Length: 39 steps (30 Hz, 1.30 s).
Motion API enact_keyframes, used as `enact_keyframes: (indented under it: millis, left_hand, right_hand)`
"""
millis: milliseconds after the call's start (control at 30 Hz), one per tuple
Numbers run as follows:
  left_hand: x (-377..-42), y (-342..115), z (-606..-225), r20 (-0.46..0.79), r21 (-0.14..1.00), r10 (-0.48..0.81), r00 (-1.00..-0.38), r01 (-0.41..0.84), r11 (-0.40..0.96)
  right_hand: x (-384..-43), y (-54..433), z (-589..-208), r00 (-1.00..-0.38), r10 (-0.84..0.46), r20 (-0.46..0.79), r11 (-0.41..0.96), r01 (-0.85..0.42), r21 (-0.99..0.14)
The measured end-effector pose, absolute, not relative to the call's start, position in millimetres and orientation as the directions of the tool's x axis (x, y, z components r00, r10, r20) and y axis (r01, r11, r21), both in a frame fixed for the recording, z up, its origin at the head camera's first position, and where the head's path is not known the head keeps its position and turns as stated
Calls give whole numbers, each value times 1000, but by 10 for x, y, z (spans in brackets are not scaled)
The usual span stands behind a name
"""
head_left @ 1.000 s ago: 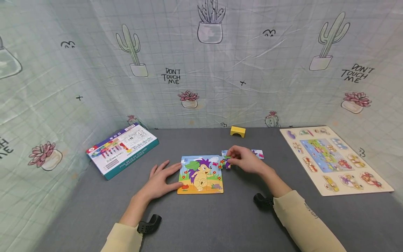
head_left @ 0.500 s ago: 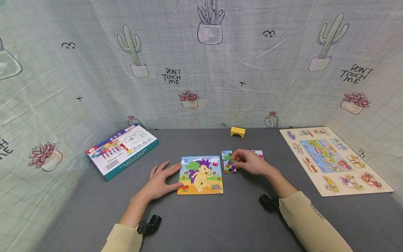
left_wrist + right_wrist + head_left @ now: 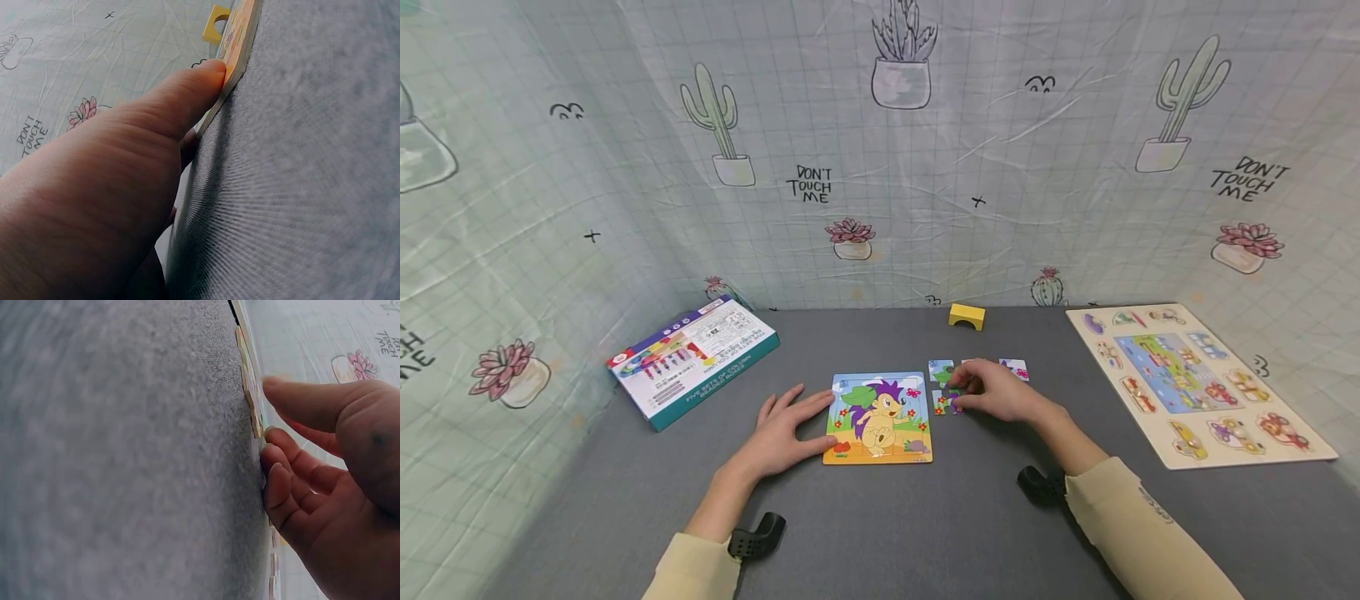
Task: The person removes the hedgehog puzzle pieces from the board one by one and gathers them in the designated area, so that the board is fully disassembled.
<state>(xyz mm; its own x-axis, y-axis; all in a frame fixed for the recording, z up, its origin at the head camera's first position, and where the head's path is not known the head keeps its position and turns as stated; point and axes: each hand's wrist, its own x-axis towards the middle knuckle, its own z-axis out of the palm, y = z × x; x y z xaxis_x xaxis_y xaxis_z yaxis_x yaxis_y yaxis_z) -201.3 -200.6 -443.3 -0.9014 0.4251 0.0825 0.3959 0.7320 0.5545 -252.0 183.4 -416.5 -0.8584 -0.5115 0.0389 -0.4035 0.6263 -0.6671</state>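
A square jigsaw puzzle (image 3: 880, 417) with a purple-spined hedgehog picture lies on the grey table in the head view. My left hand (image 3: 782, 433) rests along its left edge, fingers extended; in the left wrist view the thumb (image 3: 200, 81) touches the board's corner. To the right of the puzzle, a small jigsaw piece (image 3: 940, 403) with red flowers lies flat, with my right hand (image 3: 996, 390) over its right side. The right wrist view shows the thumb (image 3: 300, 400) apart from the loosely bent fingers (image 3: 278, 487), whose tips are at the table beside the pieces.
More jigsaw pieces lie behind the right hand, including a blue one (image 3: 940, 368) and a flowered one (image 3: 1017, 369); the hand partly hides others. A yellow arch block (image 3: 966, 316) stands farther back. A boxed set (image 3: 692, 358) lies left, a wooden peg puzzle board (image 3: 1202, 383) right.
My right hand has carried the flowered jigsaw piece rightward from the puzzle's edge to just in front of the blue piece, and its thumb and fingers have parted. The left hand stays put.
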Motion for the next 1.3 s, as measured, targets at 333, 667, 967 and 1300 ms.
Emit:
enact_keyframes:
  millis: [333,667,967,1300]
  left_hand:
    - [-2009,-1998,-4423,84,555,425,-901,396,731]
    - [-2009,-1995,-4417,80,559,425,-902,393,730]
    - [-2013,-2012,-4436,87,555,422,-902,396,732]
    - [-2021,-1998,-4441,76,553,422,-904,390,736]
  right_hand:
    - [-2493,1854,-4172,-849,-529,15,658,-421,-624]
    - [-2485,1845,-4188,-854,-520,21,679,-428,-597]
    - [-2489,1803,-4178,-855,-518,32,693,-441,-571]
    - [-2474,1806,-4162,-852,-523,27,688,-440,-577]
